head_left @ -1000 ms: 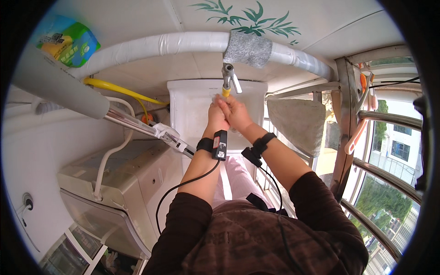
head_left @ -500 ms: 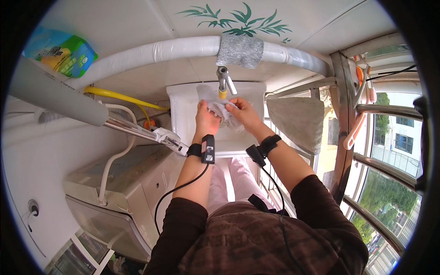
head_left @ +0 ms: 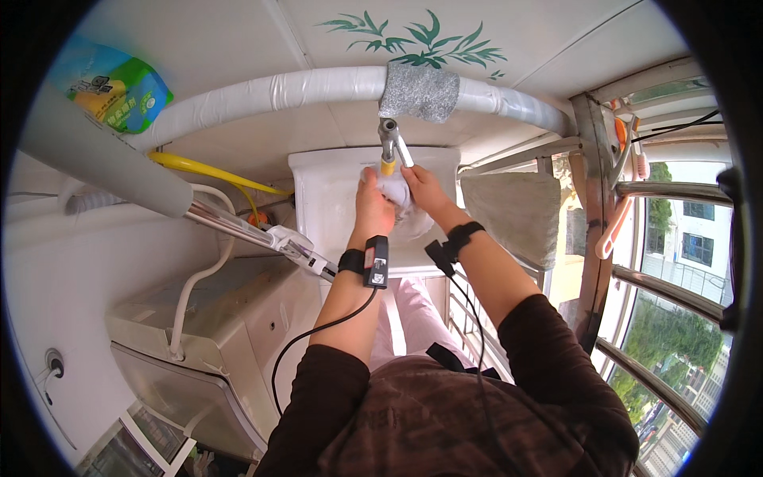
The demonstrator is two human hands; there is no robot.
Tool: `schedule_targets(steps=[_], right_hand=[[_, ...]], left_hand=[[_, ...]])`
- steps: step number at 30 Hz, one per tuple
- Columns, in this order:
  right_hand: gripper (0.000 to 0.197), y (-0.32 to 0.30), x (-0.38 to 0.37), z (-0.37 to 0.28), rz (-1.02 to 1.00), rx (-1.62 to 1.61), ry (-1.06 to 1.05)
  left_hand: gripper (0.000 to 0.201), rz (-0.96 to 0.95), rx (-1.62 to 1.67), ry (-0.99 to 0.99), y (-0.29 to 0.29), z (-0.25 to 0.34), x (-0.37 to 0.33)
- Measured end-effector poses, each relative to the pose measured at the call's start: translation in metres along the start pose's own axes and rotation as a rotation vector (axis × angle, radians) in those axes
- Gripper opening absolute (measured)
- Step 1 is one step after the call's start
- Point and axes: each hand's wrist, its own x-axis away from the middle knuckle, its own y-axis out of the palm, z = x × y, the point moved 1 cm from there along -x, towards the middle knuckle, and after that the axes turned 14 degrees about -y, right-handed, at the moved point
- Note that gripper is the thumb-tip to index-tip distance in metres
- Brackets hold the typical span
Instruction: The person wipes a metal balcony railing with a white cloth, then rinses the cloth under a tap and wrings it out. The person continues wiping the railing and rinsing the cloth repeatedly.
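Observation:
A thin white cloth [head_left: 394,188], bunched and looking wet, is between my two hands under the tap [head_left: 388,143]. My left hand [head_left: 372,208] is closed round its left side with the thumb pointing up. On the other side, my right hand [head_left: 427,193] grips the cloth with curled fingers, partly hidden behind the hand. The tap's lever ends right by my right fingertips; I cannot tell whether they touch. Below the hands is the white sink [head_left: 326,230], with part of the cloth hanging over its basin.
A vacuum-like grey and chrome pole [head_left: 230,226] slants in from the left, close to my left forearm. Beneath it stands a washing machine [head_left: 191,318]. A yellow hose [head_left: 207,164] runs to the sink. A grey cloth [head_left: 513,215] hangs at right beside the window rails [head_left: 671,290].
My left hand has moved right and slightly down, closer to the right hand. The cloth, stretched between the hands before, is now gathered into a bunch under the tap.

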Motion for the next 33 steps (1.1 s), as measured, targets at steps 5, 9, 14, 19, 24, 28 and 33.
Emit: schedule_targets(steps=[5, 9, 14, 19, 24, 28, 33], right_hand=[[0.034, -0.011, 0.008, -0.025, 0.012, -0.397, -0.147], [0.046, -0.021, -0.006, -0.037, -0.276, -0.555, -0.182], [0.034, -0.021, -0.004, -0.026, -0.217, -0.417, 0.005], [0.025, 0.001, 0.002, -0.032, 0.141, -0.816, 0.248], [0.03, 0.015, 0.023, -0.054, 0.183, -0.906, 0.261], [0.039, 0.02, 0.045, -0.061, -0.02, -0.201, 0.127], [0.029, 0.027, 0.018, -0.045, 0.064, 0.2, -0.298]], left_hand=[[0.036, -0.054, -0.245, -0.126, -0.009, 0.023, 0.009], [0.031, -0.15, -0.438, -0.165, 0.003, 0.028, 0.008], [0.043, -0.015, -0.612, -0.071, 0.007, 0.029, 0.011], [0.068, 0.306, -0.373, -0.198, -0.025, -0.001, 0.018], [0.057, -0.19, 0.084, -0.142, -0.027, -0.029, -0.014], [0.051, 0.142, -0.078, 0.072, -0.032, -0.012, -0.03], [0.037, 0.12, 0.138, -0.142, -0.023, -0.008, -0.025]])
